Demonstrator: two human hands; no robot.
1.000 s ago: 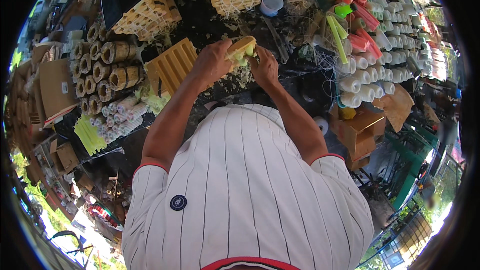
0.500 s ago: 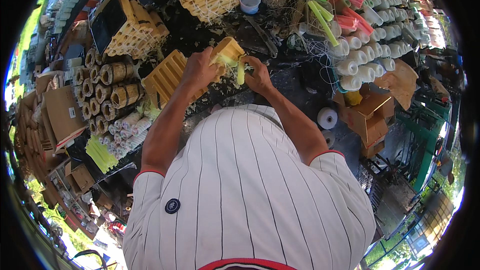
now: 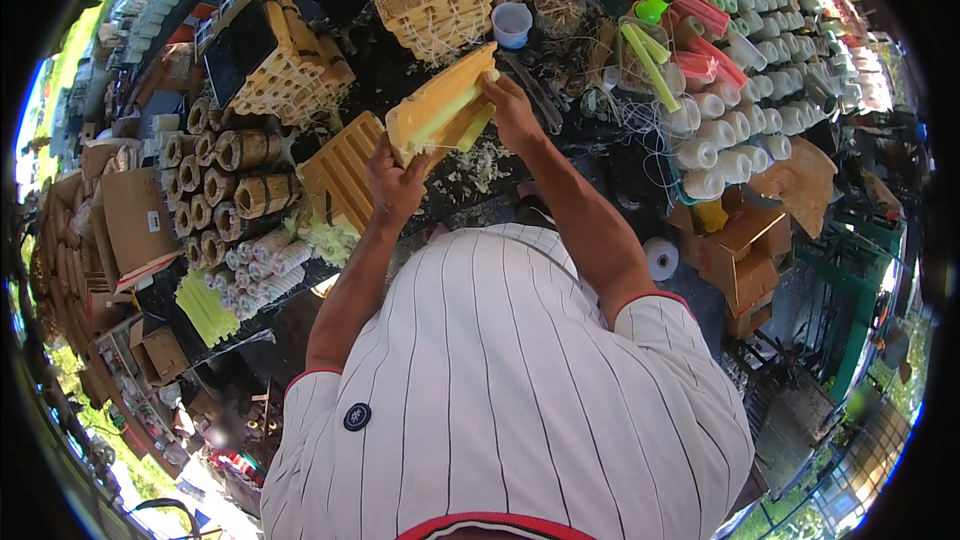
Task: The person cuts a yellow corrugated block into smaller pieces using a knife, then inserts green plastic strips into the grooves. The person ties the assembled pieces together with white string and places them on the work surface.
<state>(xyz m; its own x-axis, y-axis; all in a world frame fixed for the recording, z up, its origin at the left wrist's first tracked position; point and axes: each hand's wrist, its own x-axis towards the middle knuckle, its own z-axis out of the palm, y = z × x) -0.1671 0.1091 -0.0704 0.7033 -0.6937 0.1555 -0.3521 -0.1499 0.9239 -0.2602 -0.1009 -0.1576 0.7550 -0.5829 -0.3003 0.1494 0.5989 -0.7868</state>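
Observation:
Between my two hands a long yellow block is held tilted, its right end higher than its left. A pale yellow-green strip lies along its near side. My left hand is closed on the lower left end. At the upper right end my right hand grips it, the thumb against the edge and some fingers hidden. A yellow grooved block lies beside my left hand, its grooves facing up. Pale shavings are scattered on the dark work surface below the held block.
Stacked yellow blocks with holes and strings stand at the back, beside a white tub. Hollow brown tubes and thin wrapped rolls are piled left. White spools, green strips and a cardboard box are right.
The held block has been turned, so its long side now shows. My left hand has moved down to its lower end; my right hand has moved up to its upper end.

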